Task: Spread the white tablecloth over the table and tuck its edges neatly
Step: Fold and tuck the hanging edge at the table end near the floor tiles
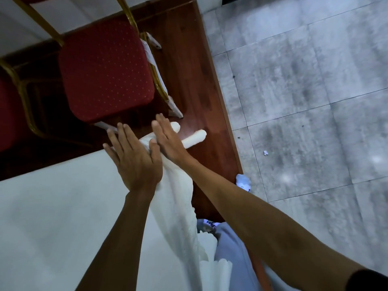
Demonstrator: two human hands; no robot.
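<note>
Item: white tablecloth (52, 206), plain and smooth where it lies flat over the table, filling the view from 6 to 9 o'clock; the table itself is hidden under it. At the table's corner, near centre, the cloth is gathered into a thick bunch (178, 185) of finely textured fabric with a scalloped edge. The bunch hangs down the table's side, its long axis running from 5 o'clock up to 11 o'clock. Two rolled tails (194, 138) stick out of the top of the bunch, lying side by side and pointing to about 2 o'clock over the wood floor (189, 59). Left hand (134, 158): palm down on the corner, fingers straight and spread, gripping nothing, thumb against the bunch. Right hand (168, 139): set on edge, fingers straight and together, palm pressed to the bunch from the 3 o'clock side, tails emerging beyond it. Both forearms reach in from 5 to 6 o'clock. Also present: red chair (105, 70) at 11 o'clock, grey tiles (304, 101) at 3 o'clock, socked foot (243, 181) just right of the bunch.
</note>
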